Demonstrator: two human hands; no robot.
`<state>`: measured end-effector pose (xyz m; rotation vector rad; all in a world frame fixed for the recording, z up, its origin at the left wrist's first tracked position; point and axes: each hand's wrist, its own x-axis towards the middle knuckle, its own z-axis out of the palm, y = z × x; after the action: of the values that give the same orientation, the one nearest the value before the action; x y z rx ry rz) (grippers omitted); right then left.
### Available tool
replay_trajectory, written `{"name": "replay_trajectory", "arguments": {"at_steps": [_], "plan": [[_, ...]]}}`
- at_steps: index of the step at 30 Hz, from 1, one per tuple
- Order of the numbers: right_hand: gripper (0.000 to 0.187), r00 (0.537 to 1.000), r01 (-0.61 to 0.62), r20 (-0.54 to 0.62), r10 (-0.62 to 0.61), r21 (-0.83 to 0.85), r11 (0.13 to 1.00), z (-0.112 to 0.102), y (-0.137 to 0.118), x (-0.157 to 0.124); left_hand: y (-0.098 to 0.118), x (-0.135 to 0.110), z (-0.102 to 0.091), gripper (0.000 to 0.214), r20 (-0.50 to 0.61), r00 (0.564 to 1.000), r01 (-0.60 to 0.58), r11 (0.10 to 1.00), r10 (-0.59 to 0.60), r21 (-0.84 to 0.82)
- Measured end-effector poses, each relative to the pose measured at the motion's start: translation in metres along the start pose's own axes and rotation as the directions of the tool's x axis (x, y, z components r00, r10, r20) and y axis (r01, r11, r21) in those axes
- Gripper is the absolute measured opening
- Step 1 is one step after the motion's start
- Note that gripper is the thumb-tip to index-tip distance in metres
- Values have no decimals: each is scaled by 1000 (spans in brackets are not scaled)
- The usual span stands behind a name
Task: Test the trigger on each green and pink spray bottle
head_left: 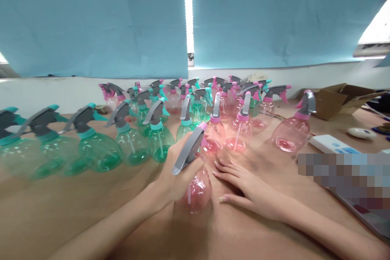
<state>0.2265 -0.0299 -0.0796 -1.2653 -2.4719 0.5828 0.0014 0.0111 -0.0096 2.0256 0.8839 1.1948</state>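
My left hand (175, 172) is wrapped round the neck of a pink see-through spray bottle (196, 193) with a grey trigger head, which stands on the brown table (91, 211) in front of me. Just right of that bottle my right hand (243, 185) lies flat on the table with its fingers stretched out and nothing in it. Its fingertips point toward the row of bottles behind.
Several green spray bottles (100, 148) line the left side and several pink ones (240, 130) the middle and right, with more rows behind. One pink bottle (292, 128) stands apart at the right. A cardboard box (338, 99), a white device (330, 144) and a white oval object (361, 132) sit at the right.
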Motion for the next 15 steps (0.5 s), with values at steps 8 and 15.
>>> {"name": "replay_trajectory", "arguments": {"at_steps": [8, 15], "plan": [[70, 1000, -29, 2, 29, 12, 1000, 0, -1, 0, 8, 5, -3, 12, 23, 1000, -20, 1000, 20, 3], [67, 1000, -12, -27, 13, 37, 999, 4, 2, -1, 9, 3, -4, 16, 6, 1000, -17, 1000, 17, -15]]}}
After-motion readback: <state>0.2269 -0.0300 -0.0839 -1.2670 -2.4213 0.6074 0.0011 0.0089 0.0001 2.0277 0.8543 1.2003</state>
